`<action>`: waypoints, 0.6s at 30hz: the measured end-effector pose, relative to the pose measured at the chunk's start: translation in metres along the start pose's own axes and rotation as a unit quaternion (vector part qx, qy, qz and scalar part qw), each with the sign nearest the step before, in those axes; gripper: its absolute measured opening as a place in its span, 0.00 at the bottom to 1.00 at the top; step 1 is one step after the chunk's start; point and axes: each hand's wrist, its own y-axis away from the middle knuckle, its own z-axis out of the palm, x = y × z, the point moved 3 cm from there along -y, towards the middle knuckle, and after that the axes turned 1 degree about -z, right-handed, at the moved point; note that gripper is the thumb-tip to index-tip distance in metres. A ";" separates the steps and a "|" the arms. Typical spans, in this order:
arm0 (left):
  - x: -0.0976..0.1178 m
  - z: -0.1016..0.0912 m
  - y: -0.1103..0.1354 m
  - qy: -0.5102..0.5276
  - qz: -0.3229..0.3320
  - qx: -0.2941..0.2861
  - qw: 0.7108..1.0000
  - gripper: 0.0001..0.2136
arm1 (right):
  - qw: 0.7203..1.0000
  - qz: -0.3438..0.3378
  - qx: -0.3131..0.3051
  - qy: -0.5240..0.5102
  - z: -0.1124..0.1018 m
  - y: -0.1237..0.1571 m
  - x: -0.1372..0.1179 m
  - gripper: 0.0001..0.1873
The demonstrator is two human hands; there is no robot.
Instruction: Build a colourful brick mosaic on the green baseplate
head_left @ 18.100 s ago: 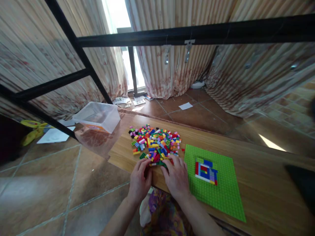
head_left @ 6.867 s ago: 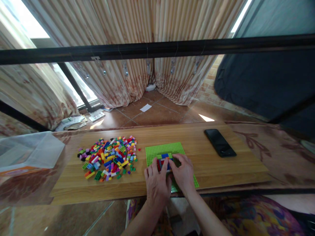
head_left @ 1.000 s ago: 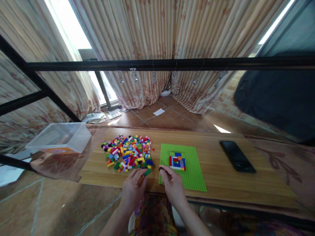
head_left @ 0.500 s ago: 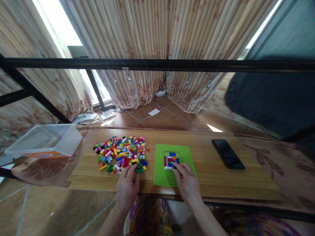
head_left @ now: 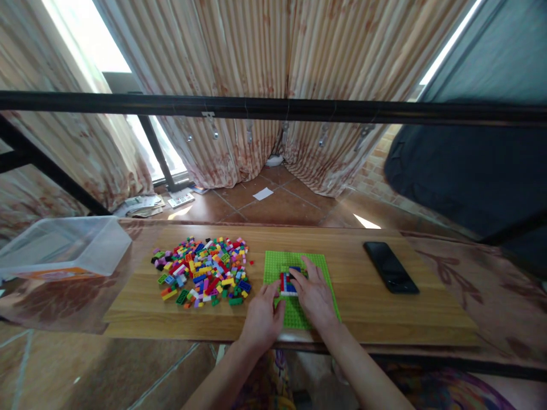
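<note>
A green baseplate [head_left: 276,263] lies on the wooden board [head_left: 350,307], with a small red, blue and white brick build [head_left: 287,283] on it. My right hand [head_left: 314,291] lies over the right part of that build, fingers stretched across it. My left hand [head_left: 262,316] rests on the plate's near left corner, fingertips just short of the build. A pile of several loose coloured bricks [head_left: 200,270] lies left of the plate. Whether either hand holds a brick is hidden.
A black phone [head_left: 390,266] lies on the board to the right. A clear plastic tub [head_left: 64,247] stands at the far left. A black metal bar [head_left: 273,108] crosses the view above, with curtains and tiled floor behind.
My left hand has left the edge of the brick pile and come right onto the baseplate. My right hand has slid forward over the build.
</note>
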 end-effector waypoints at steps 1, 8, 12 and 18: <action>0.001 0.004 -0.004 0.011 -0.014 -0.016 1.000 0.19 | 1.000 0.002 0.001 0.004 0.000 0.000 0.000 0.15; 0.008 0.011 -0.021 -0.026 -0.073 -0.095 0.992 0.21 | 1.000 0.001 0.000 -0.011 0.001 -0.003 0.002 0.15; 0.013 0.009 -0.022 -0.087 -0.076 -0.118 0.986 0.20 | 0.999 0.010 0.013 -0.049 0.004 0.000 0.006 0.16; 0.012 0.011 -0.025 -0.124 -0.074 -0.128 0.981 0.20 | 0.983 0.068 0.065 -0.160 0.006 0.010 0.020 0.17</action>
